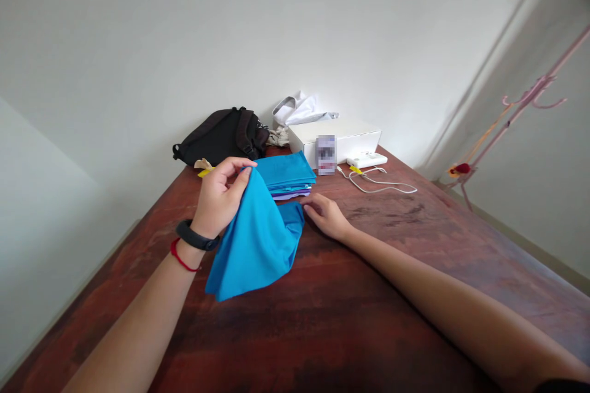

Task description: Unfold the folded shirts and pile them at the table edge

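A blue cloth [258, 239] hangs in front of me above the wooden table [359, 319]. My left hand [225, 193] pinches its upper corner between thumb and fingers, and the fabric drapes down from there. At the cloth's right corner, my right hand [325, 215] is low over the table with thumb and fingertips closed on the edge. Just behind the cloth lies a stack of folded cloths [286, 173], blue on top with purple layers below. The held cloth partly covers the stack's left side.
At the back stand a black backpack [216, 135], a white box [354, 135] with a small blurred packet [326, 155] before it, and a white bag [297, 109]. A white device [367, 160] and its cable [391, 187] lie right. A pink hook stand [525, 98] is beyond the table.
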`<action>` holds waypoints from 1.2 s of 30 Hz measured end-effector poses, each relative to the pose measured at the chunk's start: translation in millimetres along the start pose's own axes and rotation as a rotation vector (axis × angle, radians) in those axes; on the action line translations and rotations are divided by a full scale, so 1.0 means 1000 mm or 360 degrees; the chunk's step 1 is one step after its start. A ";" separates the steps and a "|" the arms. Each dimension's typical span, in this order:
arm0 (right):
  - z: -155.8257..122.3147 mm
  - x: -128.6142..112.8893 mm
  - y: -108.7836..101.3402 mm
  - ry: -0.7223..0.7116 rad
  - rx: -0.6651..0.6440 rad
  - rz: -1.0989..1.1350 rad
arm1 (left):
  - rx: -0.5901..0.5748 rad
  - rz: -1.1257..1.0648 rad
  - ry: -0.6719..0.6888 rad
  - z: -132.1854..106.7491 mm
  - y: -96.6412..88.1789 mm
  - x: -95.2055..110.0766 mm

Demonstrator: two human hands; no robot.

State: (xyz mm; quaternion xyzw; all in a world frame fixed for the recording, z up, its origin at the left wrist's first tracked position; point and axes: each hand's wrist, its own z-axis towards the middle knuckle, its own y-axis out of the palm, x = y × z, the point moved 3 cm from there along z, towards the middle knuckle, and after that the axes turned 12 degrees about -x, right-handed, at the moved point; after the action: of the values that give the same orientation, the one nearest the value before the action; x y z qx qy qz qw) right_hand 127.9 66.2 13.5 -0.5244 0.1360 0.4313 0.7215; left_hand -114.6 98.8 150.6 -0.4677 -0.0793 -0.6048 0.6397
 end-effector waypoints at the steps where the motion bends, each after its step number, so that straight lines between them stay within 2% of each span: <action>1: 0.000 -0.011 -0.002 -0.0018 0.0053 0.0052 | -0.0049 0.0024 -0.0012 -0.001 0.004 0.001; 3: -0.002 -0.042 -0.005 -0.0091 0.0053 0.0164 | -0.0146 0.0104 -0.0051 -0.005 0.013 0.004; 6: -0.009 -0.097 -0.010 -0.0298 -0.0144 0.0232 | -0.0278 0.0192 -0.0132 -0.011 0.027 0.011; 8: -0.016 -0.128 -0.009 -0.0425 -0.0410 0.0070 | -0.0376 0.0149 -0.0162 -0.013 0.035 0.017; 11: -0.025 -0.149 -0.007 -0.0357 -0.0667 -0.0270 | -0.0498 0.0011 -0.0188 -0.016 0.041 0.026; 16: -0.028 -0.148 -0.009 -0.0170 -0.0793 -0.0653 | -0.0492 -0.0051 -0.0225 -0.020 0.039 0.033; 22: -0.022 -0.137 -0.014 0.0058 -0.0886 -0.0717 | -0.0553 -0.0250 -0.0243 -0.022 0.030 0.037; 27: -0.012 -0.132 -0.027 0.0440 -0.0640 -0.0884 | -0.0808 -0.0565 -0.0297 -0.024 0.025 0.048; 29: -0.009 -0.129 -0.035 0.0533 -0.0525 -0.0936 | -0.0817 -0.0667 -0.0312 -0.025 0.022 0.054; 33: -0.007 -0.120 -0.053 0.0530 -0.0298 -0.1014 | -0.0755 -0.0822 -0.0241 -0.025 0.011 0.068; 36: -0.004 -0.112 -0.062 0.0475 -0.0200 -0.0993 | -0.0738 -0.1068 -0.0131 -0.027 0.002 0.076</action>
State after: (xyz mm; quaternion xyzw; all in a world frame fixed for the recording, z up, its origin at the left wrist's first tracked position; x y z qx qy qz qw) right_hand 110.2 3.6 124.2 -0.6412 0.0462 0.1162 0.7571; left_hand -106.4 26.4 185.6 -0.5715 -0.1148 -0.7625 0.2808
